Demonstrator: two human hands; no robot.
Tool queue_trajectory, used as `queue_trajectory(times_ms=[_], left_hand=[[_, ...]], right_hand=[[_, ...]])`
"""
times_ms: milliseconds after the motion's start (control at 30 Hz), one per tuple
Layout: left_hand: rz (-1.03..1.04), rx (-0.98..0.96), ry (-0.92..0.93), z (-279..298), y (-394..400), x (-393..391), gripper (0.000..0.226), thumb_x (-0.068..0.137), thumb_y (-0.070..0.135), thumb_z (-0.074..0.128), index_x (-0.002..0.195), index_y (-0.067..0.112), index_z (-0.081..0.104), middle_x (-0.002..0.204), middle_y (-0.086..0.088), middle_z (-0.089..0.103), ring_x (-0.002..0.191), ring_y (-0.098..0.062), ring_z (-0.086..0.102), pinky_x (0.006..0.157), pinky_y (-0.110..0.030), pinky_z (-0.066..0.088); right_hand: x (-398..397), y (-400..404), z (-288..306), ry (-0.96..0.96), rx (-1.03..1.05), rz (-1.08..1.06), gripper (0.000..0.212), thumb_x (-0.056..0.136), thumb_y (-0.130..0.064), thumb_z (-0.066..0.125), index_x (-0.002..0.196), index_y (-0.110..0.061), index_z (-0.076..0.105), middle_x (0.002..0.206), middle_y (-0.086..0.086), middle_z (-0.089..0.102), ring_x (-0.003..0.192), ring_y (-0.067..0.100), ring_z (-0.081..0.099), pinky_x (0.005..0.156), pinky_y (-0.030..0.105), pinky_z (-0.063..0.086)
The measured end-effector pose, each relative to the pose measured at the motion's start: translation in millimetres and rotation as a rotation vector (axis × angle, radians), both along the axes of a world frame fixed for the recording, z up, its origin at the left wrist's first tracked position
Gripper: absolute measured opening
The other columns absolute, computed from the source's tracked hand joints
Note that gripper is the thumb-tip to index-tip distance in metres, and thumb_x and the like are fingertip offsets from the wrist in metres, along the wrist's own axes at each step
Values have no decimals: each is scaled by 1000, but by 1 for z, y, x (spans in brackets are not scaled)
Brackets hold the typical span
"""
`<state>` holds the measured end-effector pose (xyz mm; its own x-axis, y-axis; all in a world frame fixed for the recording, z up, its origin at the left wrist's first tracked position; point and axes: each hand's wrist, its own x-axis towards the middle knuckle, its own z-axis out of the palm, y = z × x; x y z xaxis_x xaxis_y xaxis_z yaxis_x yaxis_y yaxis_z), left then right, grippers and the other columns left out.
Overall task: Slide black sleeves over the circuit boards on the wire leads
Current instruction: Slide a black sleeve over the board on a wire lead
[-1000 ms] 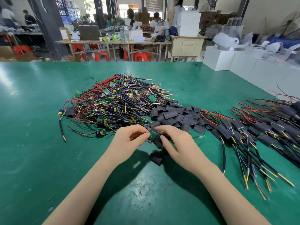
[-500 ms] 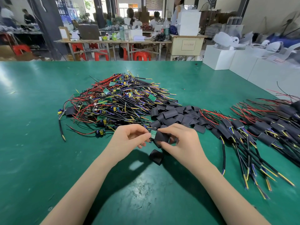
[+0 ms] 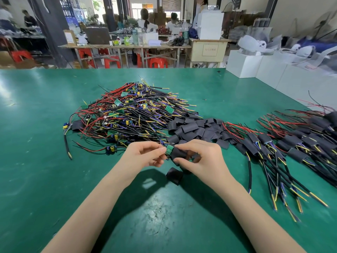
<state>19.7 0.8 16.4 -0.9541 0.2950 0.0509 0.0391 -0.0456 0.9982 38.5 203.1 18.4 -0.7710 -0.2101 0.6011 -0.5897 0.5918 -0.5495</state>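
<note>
Green circuit board [image 3: 169, 149] sits between your two hands, just above the green table [image 3: 45, 170], in front of the wire pile. Your left hand [image 3: 144, 155] pinches its left end, thumb and forefinger curled onto it. Your right hand [image 3: 197, 157] grips a black sleeve [image 3: 179, 154], forefinger on top, thumb beneath; the sleeve's mouth meets the board's right edge and part of the board still shows green. No print on board or sleeve can be read.

One loose sleeve [image 3: 174, 175] lies on the table just below your hands. Heap of empty sleeves [image 3: 193, 129] lies just beyond your right hand. Pile of unsleeved leads [image 3: 127, 115], red, black, yellow and purple wires with green boards, lies beyond your left hand. Sleeved leads [image 3: 284, 148] fan out at right.

Cream cabinet [image 3: 208, 50] behind the table carries a paper label; characters too blurred to read. White boxes [image 3: 244, 63] stand at far right.
</note>
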Motion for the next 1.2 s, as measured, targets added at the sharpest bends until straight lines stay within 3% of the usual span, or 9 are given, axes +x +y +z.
queue_trajectory(times_ms=[167, 300, 533, 667, 867, 1200], left_hand=[[-31, 40, -98, -1, 1, 0, 12, 71, 24, 73, 77, 14, 77, 72, -9, 70, 60, -14, 63, 62, -21, 54], [-38, 8, -75, -2, 0, 0, 12, 84, 13, 69, 74, 15, 76, 69, -8, 68, 59, -14, 61, 60, -20, 52], [29, -135, 234, -3, 1, -1, 8, 87, 2, 68, 81, 8, 69, 70, -4, 68, 62, -14, 62, 63, -22, 52], [41, -145, 306, -3, 4, 1, 9, 86, -2, 66, 82, 5, 68, 69, -2, 68, 62, -14, 62, 63, -22, 52], [41, -135, 274, -3, 7, 2, 11, 86, -4, 67, 80, 5, 69, 68, -2, 69, 60, -13, 62, 61, -20, 51], [13, -114, 238, 1, 6, 4, 9, 86, -3, 66, 83, 4, 70, 70, -4, 70, 61, -13, 64, 63, -20, 52]], right_hand=[[0, -4, -4, 7, -14, 32, 31, 70, -11, 83, 99, -13, 74, 83, -4, 65, 61, -1, 53, 61, 5, 38], [-1, -3, -5, 3, -7, 38, 30, 70, -11, 83, 99, -15, 74, 85, -6, 65, 60, 0, 53, 61, 7, 40], [-1, -3, -3, -62, -62, 28, 28, 68, -11, 82, 94, -18, 75, 81, -13, 65, 59, 3, 59, 63, 12, 46], [-1, -4, -2, -86, -94, 14, 28, 67, -9, 81, 92, -19, 76, 79, -14, 66, 57, 4, 60, 64, 12, 44], [-1, -7, -4, -63, -105, -9, 28, 67, -13, 83, 93, -20, 76, 78, -25, 60, 57, 3, 58, 61, 8, 42], [0, -7, -2, -33, -101, -16, 26, 68, -16, 82, 93, -21, 76, 78, -15, 65, 56, 5, 58, 60, 6, 37]])
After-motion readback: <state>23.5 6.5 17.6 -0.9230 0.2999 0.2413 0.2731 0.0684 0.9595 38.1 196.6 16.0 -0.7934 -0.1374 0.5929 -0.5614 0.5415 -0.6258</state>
